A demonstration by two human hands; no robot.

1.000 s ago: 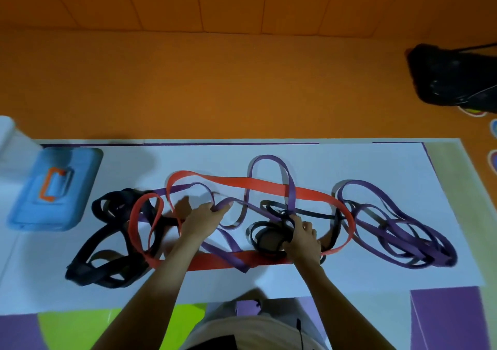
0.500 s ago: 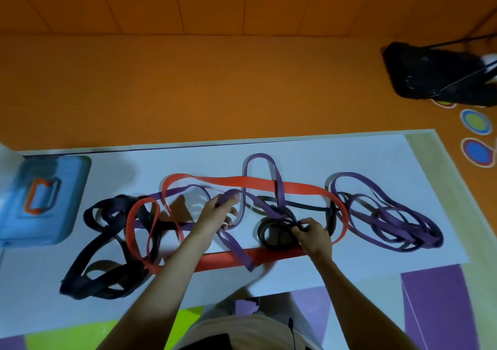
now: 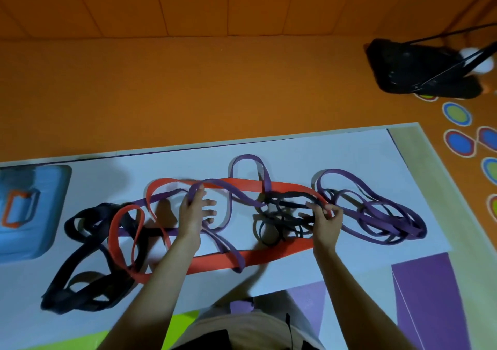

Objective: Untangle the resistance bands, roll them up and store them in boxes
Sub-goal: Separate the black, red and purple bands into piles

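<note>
A tangle of resistance bands lies across a white sheet (image 3: pixel 349 156). A wide red band (image 3: pixel 269 257) loops around the middle. Purple bands weave through it and pile up at the right (image 3: pixel 376 215). Wide black bands (image 3: pixel 80 269) heap at the left, and a thin black band (image 3: pixel 279 215) coils in the centre. My left hand (image 3: pixel 195 209) holds a purple loop (image 3: pixel 199 185) lifted over its fingers. My right hand (image 3: pixel 324 220) pinches the thin black band where it meets the red band's right end.
A light blue box (image 3: pixel 32 215) with an orange handle sits at the left edge of the sheet. Orange floor lies beyond, with a black bag (image 3: pixel 419 72) at the far right. Coloured floor mats border the sheet near me.
My right hand has moved to the right, drawing the thin black band out toward the red band's end. My left hand has raised the purple loop slightly higher.
</note>
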